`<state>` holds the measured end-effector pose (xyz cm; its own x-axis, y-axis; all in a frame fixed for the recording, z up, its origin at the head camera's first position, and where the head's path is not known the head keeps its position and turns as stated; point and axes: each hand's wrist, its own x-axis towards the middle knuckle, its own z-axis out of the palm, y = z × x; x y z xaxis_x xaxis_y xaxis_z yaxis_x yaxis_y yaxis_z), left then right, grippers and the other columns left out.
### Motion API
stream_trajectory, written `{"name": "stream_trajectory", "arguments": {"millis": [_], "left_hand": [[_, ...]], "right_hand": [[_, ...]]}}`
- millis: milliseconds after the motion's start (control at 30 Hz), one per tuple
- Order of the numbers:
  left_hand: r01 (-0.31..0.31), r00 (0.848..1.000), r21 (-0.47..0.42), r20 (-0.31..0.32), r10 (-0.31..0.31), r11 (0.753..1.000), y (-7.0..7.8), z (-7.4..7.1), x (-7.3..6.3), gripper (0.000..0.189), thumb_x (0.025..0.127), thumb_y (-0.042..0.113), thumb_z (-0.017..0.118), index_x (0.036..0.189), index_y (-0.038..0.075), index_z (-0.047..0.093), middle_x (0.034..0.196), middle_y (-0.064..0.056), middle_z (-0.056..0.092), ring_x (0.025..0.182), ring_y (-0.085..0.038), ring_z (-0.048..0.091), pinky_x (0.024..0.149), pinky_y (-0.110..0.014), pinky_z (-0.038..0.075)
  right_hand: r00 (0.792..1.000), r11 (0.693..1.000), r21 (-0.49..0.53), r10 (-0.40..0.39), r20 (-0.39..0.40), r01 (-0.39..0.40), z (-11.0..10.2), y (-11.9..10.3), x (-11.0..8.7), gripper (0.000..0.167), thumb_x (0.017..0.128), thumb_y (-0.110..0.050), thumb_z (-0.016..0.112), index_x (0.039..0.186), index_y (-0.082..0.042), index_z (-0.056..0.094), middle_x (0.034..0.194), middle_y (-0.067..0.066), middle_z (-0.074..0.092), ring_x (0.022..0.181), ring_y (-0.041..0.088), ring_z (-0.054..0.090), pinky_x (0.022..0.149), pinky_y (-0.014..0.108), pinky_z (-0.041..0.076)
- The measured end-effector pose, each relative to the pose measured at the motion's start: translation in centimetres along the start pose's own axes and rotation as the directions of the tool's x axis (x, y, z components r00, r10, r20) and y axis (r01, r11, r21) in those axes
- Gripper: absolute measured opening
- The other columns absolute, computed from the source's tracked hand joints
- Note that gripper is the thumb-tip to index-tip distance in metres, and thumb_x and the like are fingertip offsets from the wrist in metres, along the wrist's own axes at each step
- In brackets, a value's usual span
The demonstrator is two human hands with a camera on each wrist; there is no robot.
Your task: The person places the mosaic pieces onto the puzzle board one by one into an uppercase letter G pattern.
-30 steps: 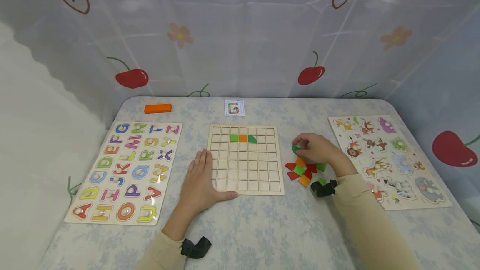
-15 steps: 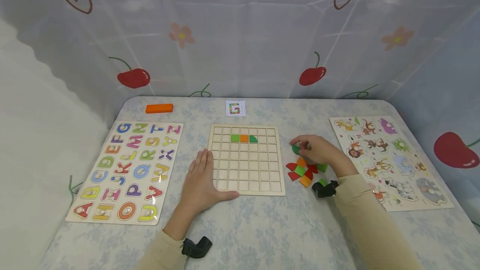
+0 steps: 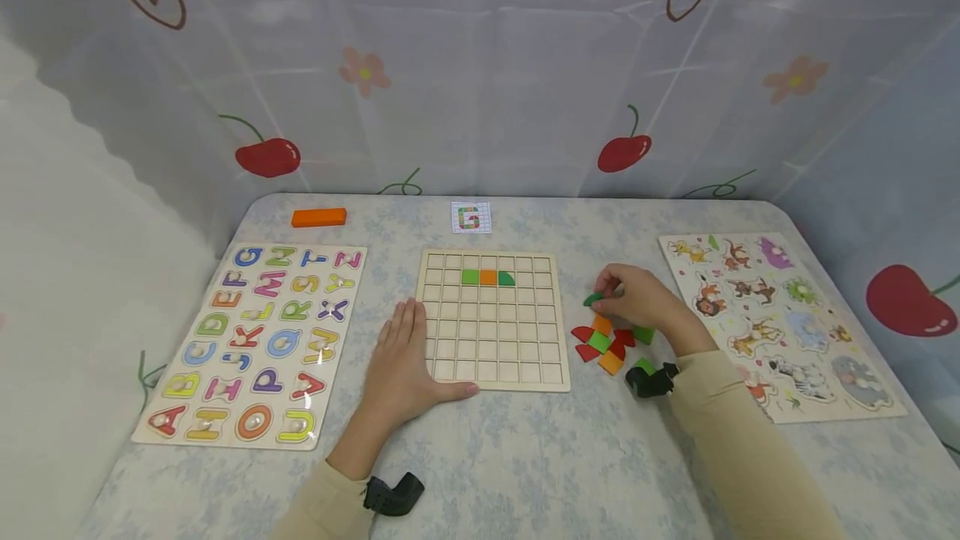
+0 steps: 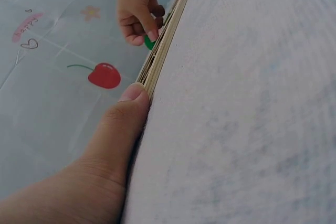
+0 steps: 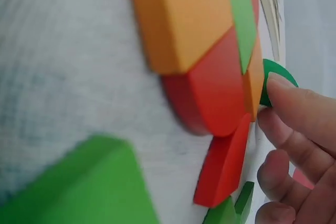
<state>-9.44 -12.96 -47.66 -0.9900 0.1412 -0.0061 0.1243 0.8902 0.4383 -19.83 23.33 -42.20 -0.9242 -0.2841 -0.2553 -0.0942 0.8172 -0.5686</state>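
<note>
My right hand (image 3: 637, 300) pinches a dark green quarter-round wooden block (image 5: 276, 80) between thumb and fingers, just behind a small pile of blocks. In the pile lie orange squares (image 3: 610, 362), a light green square (image 3: 599, 342) and red quarter-rounds (image 3: 585, 352). My left hand (image 3: 397, 365) rests against a wooden grid board (image 3: 491, 319), straight fingers along its left side and thumb at its near edge. Near the top of the grid sit a light green square (image 3: 470, 277), an orange square (image 3: 488, 277) and a dark green quarter-round (image 3: 506, 279), side by side.
An alphabet puzzle board (image 3: 251, 348) lies on the left, an animal puzzle board (image 3: 780, 327) on the right. At the back are an orange bar (image 3: 318, 217) and a small card (image 3: 471, 217) with a G-shaped coloured pattern. A printed curtain (image 3: 480, 90) hangs behind the table.
The right hand's fingers have drawn back a little, and the green quarter-round in them has turned to show a thinner outline. My left hand stays in place on the board.
</note>
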Motion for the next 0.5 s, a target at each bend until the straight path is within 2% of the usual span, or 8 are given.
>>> {"name": "stream_trajectory", "arguments": {"millis": [133,267,500], "left_hand": [[-0.003,1.0,0.0,-0.006,0.003,1.0,-0.1,0.0,0.0,0.151,0.054,0.094,0.063,0.158,0.0,0.008,0.168,-0.015,0.004,0.156,-0.03,0.001,0.127,-0.049,0.012],[-0.006,1.0,-0.004,-0.012,0.006,1.0,-0.1,0.0,0.0,0.15,0.054,0.094,0.063,0.158,0.0,0.009,0.168,-0.015,0.005,0.156,-0.03,0.002,0.126,-0.049,0.012],[-0.008,1.0,0.0,-0.014,0.008,1.0,-0.1,0.1,-0.1,0.15,0.054,0.094,0.062,0.158,0.0,0.009,0.168,-0.015,0.005,0.156,-0.03,0.002,0.126,-0.05,0.012]], "right_hand": [[0.999,0.999,0.029,-0.041,-0.017,0.041,0.0,0.2,0.3,0.018,0.091,-0.018,0.073,0.1,-0.009,0.06,0.095,0.008,0.061,0.086,0.022,0.054,0.075,0.033,0.046],[0.997,0.995,0.073,-0.073,-0.026,0.075,0.3,0.1,0.9,0.017,0.092,-0.02,0.071,0.105,-0.013,0.061,0.098,0.007,0.061,0.087,0.023,0.054,0.074,0.032,0.047],[0.995,0.984,0.147,-0.093,-0.045,0.099,1.3,-2.9,2.7,0.017,0.093,-0.021,0.071,0.107,-0.015,0.063,0.099,0.007,0.063,0.082,0.024,0.054,0.069,0.032,0.048]]}}
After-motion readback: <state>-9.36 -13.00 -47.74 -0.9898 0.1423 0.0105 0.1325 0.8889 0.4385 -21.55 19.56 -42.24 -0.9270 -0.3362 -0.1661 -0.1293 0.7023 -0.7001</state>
